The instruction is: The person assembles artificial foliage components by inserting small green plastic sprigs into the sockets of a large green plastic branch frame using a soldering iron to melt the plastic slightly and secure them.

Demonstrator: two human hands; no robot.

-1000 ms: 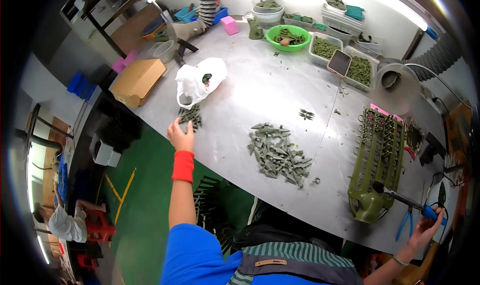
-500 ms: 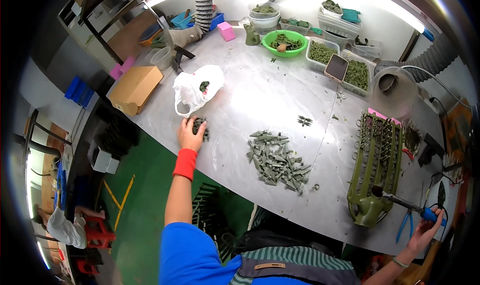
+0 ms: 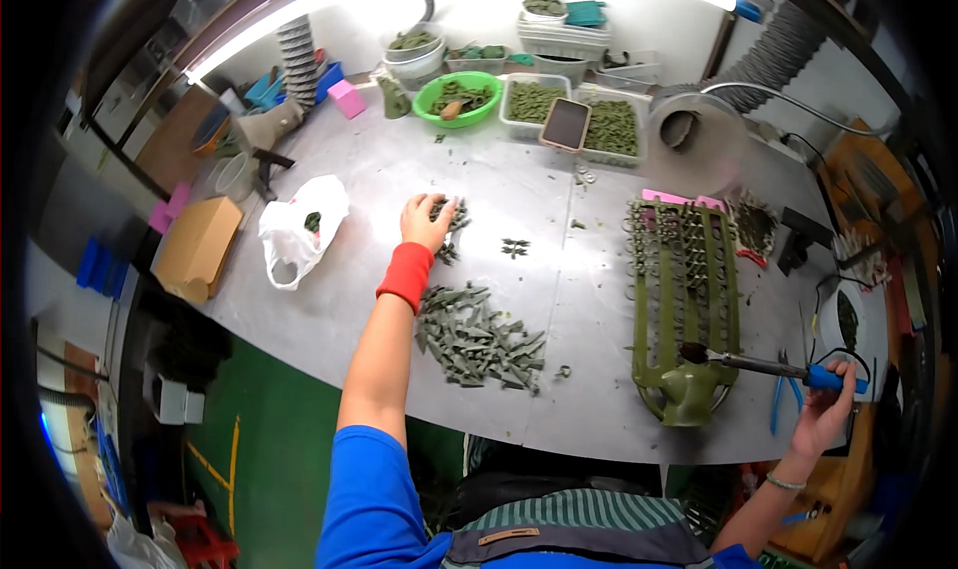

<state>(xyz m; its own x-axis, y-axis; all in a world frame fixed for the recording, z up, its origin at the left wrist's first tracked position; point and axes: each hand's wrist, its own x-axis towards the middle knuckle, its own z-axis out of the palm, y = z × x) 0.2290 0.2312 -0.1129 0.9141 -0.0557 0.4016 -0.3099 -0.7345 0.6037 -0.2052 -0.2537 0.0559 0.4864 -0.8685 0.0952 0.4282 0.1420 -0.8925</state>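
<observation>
My left hand (image 3: 426, 222), with a red wristband, curls its fingers over a cluster of small dark green spiky plastic parts (image 3: 451, 213) on the table. Just below it lies a heap of grey-green pointed plastic parts (image 3: 479, 339). My right hand (image 3: 826, 417) grips the blue handle of a soldering iron (image 3: 768, 367), its metal shaft pointing left. The dark tip is over the near end of an olive-green slatted plastic frame (image 3: 654, 289), which carries rows of small ring-like parts; contact cannot be told. A small dark green spiky part (image 3: 515, 248) lies alone right of my left hand.
A white plastic bag (image 3: 311, 225) and a cardboard box (image 3: 200, 245) stand at the left. Along the back are a green bowl (image 3: 487, 105), clear tubs of green parts (image 3: 537, 105) and a phone (image 3: 566, 125). Blue-handled pliers (image 3: 776, 409) and a suction hood (image 3: 694, 145) are at the right.
My left hand has moved right, away from the white bag, with the dark green cluster. My right hand still holds the soldering iron. The whole view has shifted to the right.
</observation>
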